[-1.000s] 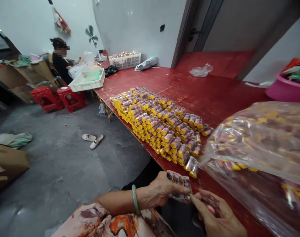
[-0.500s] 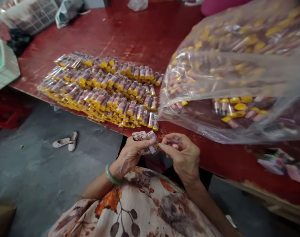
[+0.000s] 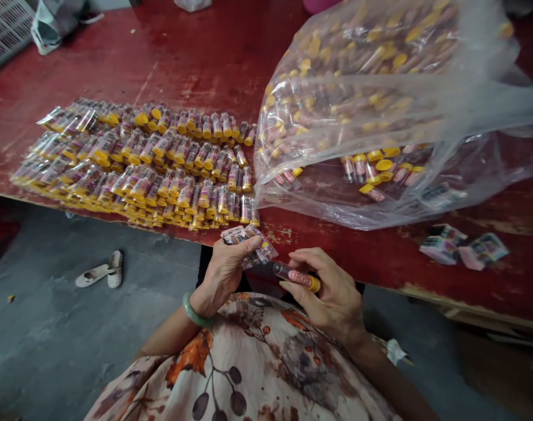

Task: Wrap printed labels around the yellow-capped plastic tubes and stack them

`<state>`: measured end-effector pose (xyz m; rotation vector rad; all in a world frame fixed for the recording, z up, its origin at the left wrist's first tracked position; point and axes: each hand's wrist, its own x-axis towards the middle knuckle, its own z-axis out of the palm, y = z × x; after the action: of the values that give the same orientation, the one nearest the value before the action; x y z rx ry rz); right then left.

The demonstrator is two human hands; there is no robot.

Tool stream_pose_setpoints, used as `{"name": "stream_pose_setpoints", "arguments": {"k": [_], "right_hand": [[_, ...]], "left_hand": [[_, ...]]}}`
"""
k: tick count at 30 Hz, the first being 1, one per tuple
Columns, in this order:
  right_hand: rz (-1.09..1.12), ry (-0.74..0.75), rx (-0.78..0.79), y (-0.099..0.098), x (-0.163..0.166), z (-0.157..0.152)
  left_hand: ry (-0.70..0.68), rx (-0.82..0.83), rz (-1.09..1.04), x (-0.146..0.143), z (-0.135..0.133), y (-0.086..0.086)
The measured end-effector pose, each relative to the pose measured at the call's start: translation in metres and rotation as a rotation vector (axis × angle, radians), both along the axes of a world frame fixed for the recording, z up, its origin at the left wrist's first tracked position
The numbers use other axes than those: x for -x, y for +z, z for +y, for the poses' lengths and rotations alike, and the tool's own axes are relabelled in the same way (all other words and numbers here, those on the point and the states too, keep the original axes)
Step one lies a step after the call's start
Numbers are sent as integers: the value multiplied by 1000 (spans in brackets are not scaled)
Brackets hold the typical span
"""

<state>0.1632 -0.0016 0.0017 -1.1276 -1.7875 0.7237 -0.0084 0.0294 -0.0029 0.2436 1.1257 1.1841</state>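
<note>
Pinched under the thumb of my left hand (image 3: 226,260) are several small printed cards (image 3: 260,250), fanned out towards the right. My right hand (image 3: 332,292) grips a clear tube with a yellow cap (image 3: 298,278), pink contents showing through its wall. The tube lies nearly level, its clear end pointing at the cards but apart from them. Beyond my hands, rows of similar yellow-capped tubes (image 3: 152,169) are stacked in layers along the table edge. To the right a large clear plastic bag (image 3: 327,204) holds many more tubes, some spilling near its mouth.
The red table (image 3: 231,52) has a worn front edge. Two stacks of printed cards (image 3: 444,244) lie on its right side. A white plastic crate (image 3: 5,29) and a grey bag (image 3: 55,23) stand at the far left. White shoes (image 3: 102,272) lie on the floor.
My right hand has drawn slightly away from the left, and the tube in it now shows plainly. The left hand keeps hold of the cards. The whole view has turned to the right.
</note>
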Motion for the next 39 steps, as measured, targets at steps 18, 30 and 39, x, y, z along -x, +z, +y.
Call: {"name": "stream_pose_setpoints", "arguments": {"k": [18,30,39], "right_hand": [[-124,-43,-265,-8,26,9],[62,89,-107,-4,-1,3],[108,-78,-280,-3,19,-5]], "left_hand": [[-147,-66,-26,1,-14,-3],[-111,18,-192,0,-13,-1],[-158,-65,-173,-2,-21,0]]}}
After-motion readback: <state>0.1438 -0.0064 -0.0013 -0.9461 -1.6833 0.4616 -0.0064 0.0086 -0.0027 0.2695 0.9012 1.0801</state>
